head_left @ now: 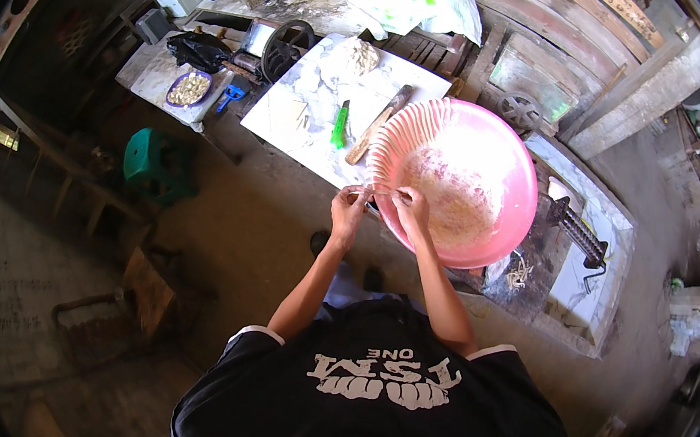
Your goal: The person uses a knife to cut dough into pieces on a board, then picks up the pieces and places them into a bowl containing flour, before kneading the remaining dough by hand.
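Note:
A large pink plastic basin sits at the table's front right, with a row of pale strips draped over its left rim. My left hand is at that rim, fingers pinched on a thin pale strip. My right hand pinches the same strip just inside the rim. Left of the basin, on a marble-patterned board, lie a green cutter, a worn wooden tool and a pale dough lump.
At left are a blue bowl of pale pieces, a black bag, a machine wheel and a green stool. Behind lies a white sack. A crank roller stands right of the basin, beside a wooden post.

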### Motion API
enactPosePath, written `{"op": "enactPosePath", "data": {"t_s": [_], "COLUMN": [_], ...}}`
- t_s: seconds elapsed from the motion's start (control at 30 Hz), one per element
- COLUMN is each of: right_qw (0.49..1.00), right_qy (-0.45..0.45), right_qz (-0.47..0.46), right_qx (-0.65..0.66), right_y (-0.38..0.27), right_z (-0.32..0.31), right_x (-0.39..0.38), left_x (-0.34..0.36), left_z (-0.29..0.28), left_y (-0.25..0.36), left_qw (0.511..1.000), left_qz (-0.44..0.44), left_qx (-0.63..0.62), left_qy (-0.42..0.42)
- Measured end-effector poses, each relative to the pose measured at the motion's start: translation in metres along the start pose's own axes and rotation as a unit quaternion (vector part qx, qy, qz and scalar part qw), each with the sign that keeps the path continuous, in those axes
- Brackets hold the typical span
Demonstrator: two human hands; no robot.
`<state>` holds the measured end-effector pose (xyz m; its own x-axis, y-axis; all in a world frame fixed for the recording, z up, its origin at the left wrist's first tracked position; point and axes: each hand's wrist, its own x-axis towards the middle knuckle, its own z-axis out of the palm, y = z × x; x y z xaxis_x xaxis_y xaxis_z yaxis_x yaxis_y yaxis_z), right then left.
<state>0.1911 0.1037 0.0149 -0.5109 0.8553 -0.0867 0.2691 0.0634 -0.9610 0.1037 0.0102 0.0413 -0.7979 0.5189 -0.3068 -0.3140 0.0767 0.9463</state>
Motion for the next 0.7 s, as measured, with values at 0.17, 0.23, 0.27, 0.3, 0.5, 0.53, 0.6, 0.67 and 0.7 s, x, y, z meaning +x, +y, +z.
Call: {"op": "enactPosePath", "data": {"t_s": [0.17,0.23,0.27,0.3,0.5,0.53,0.6,0.67,0.7], "right_qw": [0.998,0.998,0.998,1.000,0.982,0.981,0.968,0.960,0.955], "right_qy": [-0.026,-0.026,-0.025,-0.019,0.012,0.044,0.097,0.100,0.101], "right_qz": [0.038,0.033,0.033,0.022,0.028,-0.030,-0.130,-0.178,-0.211], "right_qx": [0.053,0.047,0.047,-0.011,-0.187,-0.184,-0.190,-0.191,-0.183], "right_y": [0.010,0.012,0.011,0.010,-0.030,-0.031,-0.035,-0.046,-0.053], "right_z": [-0.004,-0.005,-0.005,-0.006,-0.018,-0.020,-0.021,-0.018,-0.014], "right_x": [0.004,0.005,0.004,0.002,-0.007,-0.006,-0.001,0.004,0.006], "left_x": [0.000,0.001,0.002,0.001,-0.010,-0.009,-0.005,0.002,0.007], "left_z": [-0.001,0.000,0.000,0.000,-0.003,-0.006,-0.013,-0.020,-0.026], "left_y": [-0.010,-0.010,-0.010,-0.010,0.000,-0.007,-0.010,-0.010,-0.010], "left_qw": [0.997,0.997,0.996,0.996,0.998,0.999,1.000,0.998,0.998], "left_qz": [0.023,0.005,-0.010,-0.010,-0.040,-0.020,0.001,0.047,0.048], "left_qx": [-0.041,-0.054,-0.068,-0.068,-0.006,-0.005,0.001,0.034,0.033], "left_qy": [-0.062,-0.057,-0.053,-0.053,-0.043,-0.034,-0.024,-0.006,-0.004]}}
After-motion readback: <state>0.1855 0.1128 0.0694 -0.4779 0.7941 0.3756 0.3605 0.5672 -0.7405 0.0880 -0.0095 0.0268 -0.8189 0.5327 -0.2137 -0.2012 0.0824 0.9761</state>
